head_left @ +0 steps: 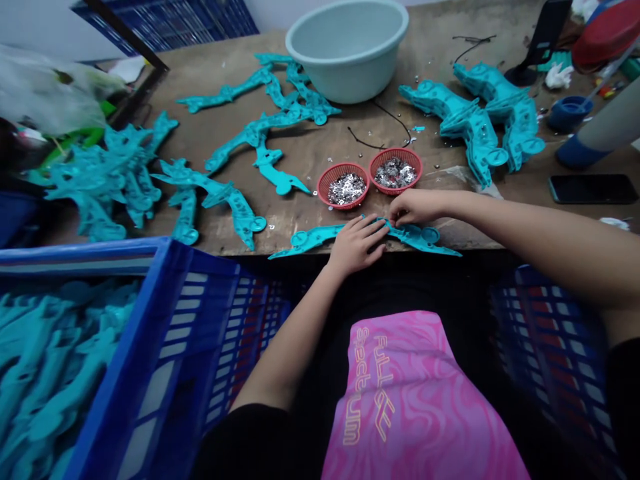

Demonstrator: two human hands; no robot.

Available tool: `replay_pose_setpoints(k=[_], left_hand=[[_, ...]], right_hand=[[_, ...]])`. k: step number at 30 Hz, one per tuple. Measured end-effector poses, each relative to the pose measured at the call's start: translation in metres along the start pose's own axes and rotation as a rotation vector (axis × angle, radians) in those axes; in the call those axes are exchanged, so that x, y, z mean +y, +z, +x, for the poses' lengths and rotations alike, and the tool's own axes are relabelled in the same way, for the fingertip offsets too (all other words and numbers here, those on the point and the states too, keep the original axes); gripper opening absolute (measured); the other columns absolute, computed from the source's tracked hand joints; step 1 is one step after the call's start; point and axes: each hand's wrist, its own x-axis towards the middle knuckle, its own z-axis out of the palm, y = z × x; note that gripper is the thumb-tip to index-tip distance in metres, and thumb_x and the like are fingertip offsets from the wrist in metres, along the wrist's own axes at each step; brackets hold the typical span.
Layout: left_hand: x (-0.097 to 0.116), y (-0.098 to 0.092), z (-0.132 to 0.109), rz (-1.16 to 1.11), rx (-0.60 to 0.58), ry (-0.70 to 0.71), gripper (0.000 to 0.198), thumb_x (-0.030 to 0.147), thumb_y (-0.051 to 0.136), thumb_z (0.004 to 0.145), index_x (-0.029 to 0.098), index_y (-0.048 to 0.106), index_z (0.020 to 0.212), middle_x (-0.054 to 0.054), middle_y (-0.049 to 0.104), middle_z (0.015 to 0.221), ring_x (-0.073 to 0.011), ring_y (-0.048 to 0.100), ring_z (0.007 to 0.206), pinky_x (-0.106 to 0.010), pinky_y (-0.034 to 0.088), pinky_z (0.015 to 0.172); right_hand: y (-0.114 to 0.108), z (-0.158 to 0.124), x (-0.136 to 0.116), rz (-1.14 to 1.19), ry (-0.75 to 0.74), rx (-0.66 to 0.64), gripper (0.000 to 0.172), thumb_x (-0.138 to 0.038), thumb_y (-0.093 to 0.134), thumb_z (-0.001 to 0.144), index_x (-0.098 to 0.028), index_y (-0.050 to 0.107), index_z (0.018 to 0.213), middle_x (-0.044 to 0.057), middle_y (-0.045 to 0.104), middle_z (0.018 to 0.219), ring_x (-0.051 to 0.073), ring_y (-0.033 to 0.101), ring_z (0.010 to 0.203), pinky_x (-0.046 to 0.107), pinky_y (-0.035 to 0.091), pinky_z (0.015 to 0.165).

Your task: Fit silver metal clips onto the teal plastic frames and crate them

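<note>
A long turquoise plastic part lies along the front edge of the table, bent at its middle. My left hand rests on it with the fingers stretched out flat, pressing near the middle. Beside it, my right hand is closed in a pinch at the part's middle; whatever is between the fingertips is too small to make out. Just beyond the hands stand two red baskets, the left basket and the right basket, both holding small shiny metal pieces.
Stacked turquoise parts lie at the back right, others at the left. A pale basin stands behind. Blue crates flank me, the left crate filled with parts. A phone lies at right.
</note>
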Motion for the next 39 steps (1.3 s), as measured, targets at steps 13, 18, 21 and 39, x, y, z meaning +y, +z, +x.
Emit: replay_pose_setpoints(k=[13, 18, 21, 39], left_hand=[[0.0, 0.009, -0.001, -0.047, 0.077, -0.011, 0.049, 0.04, 0.065, 0.11, 0.027, 0.071, 0.157, -0.009, 0.071, 0.161, -0.0336, 0.058, 0.16, -0.059, 0.045, 0.135], [0.0, 0.011, 0.0, -0.023, 0.097, -0.005, 0.047, 0.04, 0.064, 0.112, 0.025, 0.072, 0.155, -0.008, 0.072, 0.159, -0.0339, 0.061, 0.158, -0.058, 0.046, 0.134], [0.001, 0.012, 0.001, 0.01, 0.137, 0.008, 0.045, 0.041, 0.063, 0.113, 0.023, 0.074, 0.153, -0.008, 0.073, 0.158, -0.0339, 0.064, 0.155, -0.057, 0.048, 0.131], [0.003, 0.013, 0.0, 0.02, 0.176, -0.07, 0.045, 0.043, 0.068, 0.109, 0.027, 0.076, 0.15, -0.009, 0.076, 0.153, -0.0342, 0.065, 0.152, -0.057, 0.051, 0.127]], right_hand=[[-0.002, -0.002, -0.014, -0.042, 0.091, -0.005, 0.025, -0.02, 0.071, 0.097, -0.014, 0.087, 0.115, 0.01, 0.086, 0.106, 0.02, 0.074, 0.089, 0.029, 0.05, 0.084], [-0.006, -0.01, -0.024, -0.157, -0.021, -0.017, 0.025, -0.018, 0.07, 0.098, -0.015, 0.089, 0.115, 0.012, 0.085, 0.113, 0.023, 0.075, 0.097, 0.032, 0.052, 0.089], [-0.027, -0.01, -0.024, -0.289, -0.087, 0.116, 0.027, -0.029, 0.071, 0.105, -0.02, 0.09, 0.122, 0.012, 0.083, 0.128, 0.027, 0.077, 0.112, 0.034, 0.052, 0.096], [-0.045, 0.067, 0.023, -0.49, 0.43, 0.199, 0.031, -0.021, 0.065, 0.102, -0.017, 0.09, 0.121, 0.018, 0.086, 0.123, 0.033, 0.079, 0.116, 0.036, 0.057, 0.1]])
